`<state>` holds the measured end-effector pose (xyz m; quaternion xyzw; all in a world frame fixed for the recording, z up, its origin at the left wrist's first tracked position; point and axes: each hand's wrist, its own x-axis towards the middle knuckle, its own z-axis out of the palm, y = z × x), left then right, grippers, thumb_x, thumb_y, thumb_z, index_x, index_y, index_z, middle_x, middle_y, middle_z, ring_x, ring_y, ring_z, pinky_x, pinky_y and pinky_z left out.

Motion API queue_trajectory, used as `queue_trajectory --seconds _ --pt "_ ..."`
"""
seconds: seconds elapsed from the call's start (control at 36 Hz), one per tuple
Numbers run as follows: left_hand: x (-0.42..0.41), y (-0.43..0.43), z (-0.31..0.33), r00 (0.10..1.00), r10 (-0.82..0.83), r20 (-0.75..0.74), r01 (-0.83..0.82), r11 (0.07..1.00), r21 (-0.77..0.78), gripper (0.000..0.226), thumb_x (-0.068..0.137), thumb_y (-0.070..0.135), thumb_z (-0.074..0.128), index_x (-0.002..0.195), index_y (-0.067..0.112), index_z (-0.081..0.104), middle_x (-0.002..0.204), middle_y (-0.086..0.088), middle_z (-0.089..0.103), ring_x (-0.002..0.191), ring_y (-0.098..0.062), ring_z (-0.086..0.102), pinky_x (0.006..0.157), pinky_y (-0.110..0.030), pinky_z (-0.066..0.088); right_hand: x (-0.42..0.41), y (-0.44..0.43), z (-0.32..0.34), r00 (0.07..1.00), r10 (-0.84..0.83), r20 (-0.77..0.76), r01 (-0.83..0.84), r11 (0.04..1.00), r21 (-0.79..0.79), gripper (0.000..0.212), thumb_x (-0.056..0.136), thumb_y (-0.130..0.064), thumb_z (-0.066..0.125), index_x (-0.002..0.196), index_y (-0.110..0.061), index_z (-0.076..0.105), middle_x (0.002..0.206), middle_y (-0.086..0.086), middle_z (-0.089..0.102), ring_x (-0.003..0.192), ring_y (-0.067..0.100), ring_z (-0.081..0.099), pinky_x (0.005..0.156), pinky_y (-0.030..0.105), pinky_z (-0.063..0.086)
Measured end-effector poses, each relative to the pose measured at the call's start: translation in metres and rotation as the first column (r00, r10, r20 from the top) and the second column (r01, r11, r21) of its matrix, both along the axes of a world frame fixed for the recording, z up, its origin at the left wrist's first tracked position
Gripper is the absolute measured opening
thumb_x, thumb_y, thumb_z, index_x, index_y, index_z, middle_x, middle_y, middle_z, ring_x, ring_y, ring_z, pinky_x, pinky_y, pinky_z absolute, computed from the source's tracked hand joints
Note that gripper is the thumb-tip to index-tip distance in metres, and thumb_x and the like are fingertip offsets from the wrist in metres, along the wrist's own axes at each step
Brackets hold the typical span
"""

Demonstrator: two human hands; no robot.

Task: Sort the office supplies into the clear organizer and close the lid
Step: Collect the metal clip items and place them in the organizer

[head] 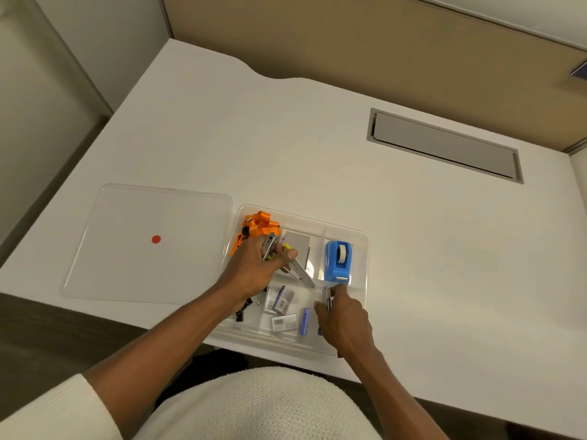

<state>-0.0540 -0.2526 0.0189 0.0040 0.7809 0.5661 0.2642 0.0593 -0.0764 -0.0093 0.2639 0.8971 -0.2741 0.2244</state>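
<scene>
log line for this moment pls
left hand: holds metal stapler | right hand: pinches small metal item by blue tape dispenser | lid: off, left of organizer

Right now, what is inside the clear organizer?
In the clear organizer: orange lanyards, blue tape dispenser, staple boxes, a purple item. The left hand and right hand cover other contents.

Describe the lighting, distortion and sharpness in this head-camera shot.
Head view: soft, even indoor light, faint shadows on the white desk; wide-angle bending of the desk edges; the clear plastic lid with a red dot shows little glare; small items in the clear plastic organizer are slightly blurred.
</scene>
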Motion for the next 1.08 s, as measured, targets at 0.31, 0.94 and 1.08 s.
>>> queue_trajectory --seconds 0.31,0.94,1.08 --pt "-0.001 -0.010 -0.001 0.995 -0.101 -0.001 0.101 0.991 -0.091 0.028 0.091 0.044 0.076 0.092 0.018 0.065 0.091 0.001 0.074 0.090 -0.013 0.072 0.083 -0.032 0.056 0.000 -0.006 0.007 0.996 0.090 -0.003 -0.088 0.978 0.191 0.049 0.098 -0.041 0.064 0.139 -0.022 0.044 0.120 0.001 0.064 0.092 0.016 0.068 0.077 0.028 0.057" --pt "0.025 0.058 0.018 0.936 -0.271 0.223 0.303 0.945 -0.122 0.053 0.105 0.057 0.042 0.108 0.014 0.072 0.089 -0.004 0.079 0.061 -0.004 0.059 0.067 -0.029 0.046 0.027 0.011 0.045 0.940 -0.281 -0.196 0.268 0.959 -0.089 0.047 0.090 -0.032 0.078 0.132 -0.024 0.060 0.112 -0.006 0.074 0.083 0.008 0.067 0.076 0.018 0.052" --pt "0.033 0.060 0.013 0.918 -0.200 0.342 0.252 0.961 -0.114 0.033 0.109 0.029 0.040 0.111 0.014 0.069 0.088 -0.006 0.076 0.071 -0.011 0.059 0.079 -0.037 0.049 0.027 0.002 0.025 0.966 -0.212 -0.146 0.226 0.970 0.088 0.038 0.095 -0.029 0.073 0.130 -0.019 0.064 0.113 -0.001 0.074 0.088 0.015 0.068 0.074 0.018 0.045"
